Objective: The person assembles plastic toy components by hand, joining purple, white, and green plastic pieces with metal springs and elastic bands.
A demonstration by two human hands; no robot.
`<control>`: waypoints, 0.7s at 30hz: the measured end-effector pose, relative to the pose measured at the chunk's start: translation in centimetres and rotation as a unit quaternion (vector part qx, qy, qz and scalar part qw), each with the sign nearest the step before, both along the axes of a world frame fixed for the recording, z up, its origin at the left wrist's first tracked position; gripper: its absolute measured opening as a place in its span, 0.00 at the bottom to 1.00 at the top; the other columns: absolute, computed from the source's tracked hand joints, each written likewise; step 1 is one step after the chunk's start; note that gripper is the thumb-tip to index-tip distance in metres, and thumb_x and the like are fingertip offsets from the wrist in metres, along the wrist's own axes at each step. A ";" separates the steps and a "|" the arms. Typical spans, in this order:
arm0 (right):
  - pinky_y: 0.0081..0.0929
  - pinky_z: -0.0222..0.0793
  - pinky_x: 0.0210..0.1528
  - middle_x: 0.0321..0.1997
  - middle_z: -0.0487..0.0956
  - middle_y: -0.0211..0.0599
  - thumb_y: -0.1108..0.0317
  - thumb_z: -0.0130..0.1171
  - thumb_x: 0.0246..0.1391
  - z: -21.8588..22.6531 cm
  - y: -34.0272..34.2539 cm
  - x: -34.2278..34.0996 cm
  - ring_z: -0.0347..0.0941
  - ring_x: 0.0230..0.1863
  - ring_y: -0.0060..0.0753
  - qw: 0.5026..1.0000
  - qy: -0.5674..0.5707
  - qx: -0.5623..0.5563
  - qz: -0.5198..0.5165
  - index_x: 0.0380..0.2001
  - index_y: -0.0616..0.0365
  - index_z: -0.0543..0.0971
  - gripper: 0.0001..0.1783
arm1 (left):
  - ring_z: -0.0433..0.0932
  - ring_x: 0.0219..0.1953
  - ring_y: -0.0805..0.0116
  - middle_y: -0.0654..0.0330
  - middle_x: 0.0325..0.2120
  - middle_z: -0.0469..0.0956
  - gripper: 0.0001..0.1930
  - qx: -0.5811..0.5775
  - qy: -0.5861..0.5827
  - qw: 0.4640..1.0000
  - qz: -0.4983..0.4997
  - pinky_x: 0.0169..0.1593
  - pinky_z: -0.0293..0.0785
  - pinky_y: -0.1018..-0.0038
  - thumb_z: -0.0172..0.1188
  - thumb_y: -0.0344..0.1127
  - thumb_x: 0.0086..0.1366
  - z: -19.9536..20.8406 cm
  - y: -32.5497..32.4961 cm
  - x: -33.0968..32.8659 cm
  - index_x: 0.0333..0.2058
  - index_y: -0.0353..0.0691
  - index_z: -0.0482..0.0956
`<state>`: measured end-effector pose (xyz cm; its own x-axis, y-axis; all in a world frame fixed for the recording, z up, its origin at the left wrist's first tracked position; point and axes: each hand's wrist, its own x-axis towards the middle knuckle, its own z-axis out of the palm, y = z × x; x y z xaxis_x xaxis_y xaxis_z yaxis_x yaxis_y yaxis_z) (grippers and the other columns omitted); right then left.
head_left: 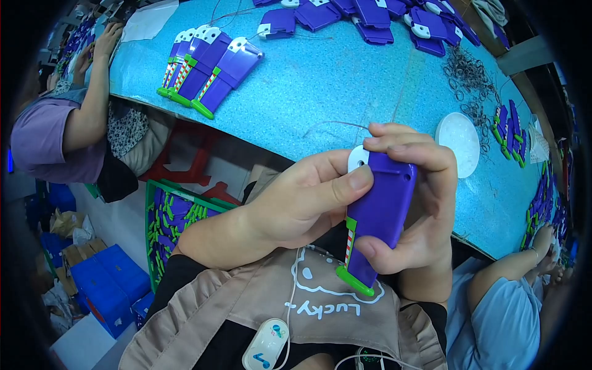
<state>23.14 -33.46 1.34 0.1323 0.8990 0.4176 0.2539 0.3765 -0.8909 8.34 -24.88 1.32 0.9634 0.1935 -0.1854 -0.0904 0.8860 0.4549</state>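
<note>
Purple toy part (381,213): smooth, probably plastic; table (320,92): blue, rough-speckled.

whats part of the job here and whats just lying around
In hand:
purple toy part, held by left hand and right hand
thin wire at its white top

Lying about:
row of finished purple parts
white round lid
pile of wire loops
green crate

Toy part (379,216) between both hands, before the table (320,86); row of toy parts (206,68) on it, far left.
</note>
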 end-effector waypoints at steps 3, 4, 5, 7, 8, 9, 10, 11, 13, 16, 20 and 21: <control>0.40 0.50 0.60 0.55 0.62 0.50 0.54 0.75 0.17 0.8 -0.2 0.2 0.60 0.57 0.45 0.991 -0.125 -0.002 0.045 0.53 0.64 0.58 0.57 | 0.75 0.38 0.75 0.62 0.37 0.74 0.19 -0.024 -0.007 1.000 -0.013 0.42 0.73 0.76 0.50 0.42 0.64 -0.2 0.6 -0.2 0.48 0.36 0.65; 0.41 0.48 0.61 0.55 0.62 0.52 0.51 0.75 0.14 1.3 0.0 -1.4 0.59 0.58 0.46 0.994 0.092 -0.058 -0.019 0.55 0.65 0.56 0.61 | 0.75 0.38 0.75 0.62 0.37 0.74 0.19 -0.023 -0.008 1.000 -0.006 0.42 0.73 0.76 0.50 0.42 0.64 -0.2 1.1 -0.1 0.48 0.36 0.65; 0.41 0.47 0.62 0.56 0.61 0.54 0.49 0.76 0.12 1.7 0.3 -2.5 0.58 0.59 0.47 0.943 0.303 -0.109 -0.082 0.56 0.66 0.55 0.65 | 0.75 0.37 0.75 0.61 0.36 0.75 0.18 -0.034 -0.044 0.998 0.035 0.42 0.73 0.76 0.50 0.41 0.64 0.1 1.7 0.1 0.47 0.35 0.66; 0.40 0.44 0.63 0.58 0.58 0.56 0.45 0.77 0.10 0.8 1.7 -2.3 0.54 0.61 0.48 0.963 0.254 0.089 -0.016 0.59 0.68 0.49 0.72 | 0.75 0.37 0.74 0.61 0.35 0.75 0.17 -0.036 -0.089 0.992 0.079 0.42 0.73 0.76 0.50 0.41 0.64 0.7 2.7 0.3 0.46 0.34 0.67; 0.40 0.44 0.63 0.59 0.57 0.57 0.43 0.76 0.11 0.8 2.0 -1.5 0.53 0.62 0.49 0.994 0.101 0.036 -0.025 0.60 0.68 0.47 0.73 | 0.75 0.37 0.74 0.61 0.34 0.75 0.16 0.024 -0.047 0.994 0.094 0.42 0.72 0.76 0.50 0.40 0.64 0.6 3.1 0.1 0.45 0.34 0.68; 0.40 0.44 0.63 0.60 0.55 0.58 0.41 0.75 0.12 0.7 2.6 -0.7 0.51 0.63 0.49 0.998 -0.055 -0.012 -0.034 0.60 0.69 0.46 0.75 | 0.75 0.36 0.74 0.61 0.33 0.76 0.15 0.083 -0.005 0.991 0.109 0.42 0.72 0.77 0.50 0.39 0.64 0.5 3.7 -0.3 0.44 0.34 0.69; 0.40 0.44 0.63 0.59 0.57 0.57 0.41 0.73 0.20 0.5 3.7 0.3 0.52 0.63 0.49 0.998 -0.007 -0.045 -0.041 0.60 0.68 0.47 0.69 | 0.74 0.36 0.75 0.61 0.34 0.76 0.13 0.231 0.069 0.959 0.148 0.42 0.70 0.78 0.51 0.37 0.64 -0.2 5.3 -0.7 0.42 0.34 0.71; 0.40 0.44 0.63 0.59 0.59 0.55 0.46 0.68 0.34 2.3 4.2 0.4 0.53 0.62 0.49 0.997 -0.025 -0.064 -0.044 0.60 0.66 0.51 0.56 | 0.73 0.34 0.77 0.61 0.33 0.75 0.11 0.370 0.115 0.894 0.225 0.39 0.69 0.80 0.53 0.37 0.63 0.0 6.6 -1.0 0.37 0.33 0.74; 0.41 0.46 0.62 0.58 0.61 0.53 0.57 0.61 0.45 1.5 6.7 0.8 0.54 0.61 0.49 0.981 -0.165 -0.072 -0.071 0.56 0.64 0.60 0.38 | 0.72 0.32 0.74 0.60 0.30 0.74 0.11 0.719 0.251 0.599 0.247 0.35 0.67 0.79 0.56 0.37 0.60 0.9 9.9 -2.5 0.31 0.33 0.75; 0.45 0.49 0.60 0.57 0.63 0.52 0.65 0.56 0.47 1.9 11.2 0.1 0.55 0.61 0.49 0.898 -0.416 -0.095 -0.108 0.50 0.62 0.67 0.26 | 0.71 0.33 0.55 0.53 0.28 0.72 0.10 0.838 0.268 0.398 0.262 0.37 0.65 0.65 0.58 0.36 0.54 -0.3 13.4 -3.1 0.28 0.32 0.73; 0.49 0.49 0.58 0.55 0.66 0.45 0.66 0.56 0.45 -1.1 17.0 0.8 0.56 0.60 0.46 0.840 -0.525 -0.031 -0.136 0.47 0.60 0.70 0.23 | 0.69 0.41 0.50 0.50 0.36 0.72 0.11 0.861 0.327 0.349 0.170 0.44 0.65 0.60 0.59 0.35 0.50 -0.9 13.7 -2.5 0.30 0.34 0.74; 0.49 0.49 0.59 0.54 0.67 0.42 0.65 0.56 0.44 -1.7 17.7 1.3 0.56 0.60 0.44 0.815 -0.563 0.006 -0.139 0.46 0.60 0.70 0.23 | 0.66 0.45 0.50 0.50 0.41 0.70 0.11 0.867 0.317 0.339 0.182 0.46 0.63 0.60 0.60 0.36 0.50 -1.3 13.5 -2.2 0.30 0.35 0.75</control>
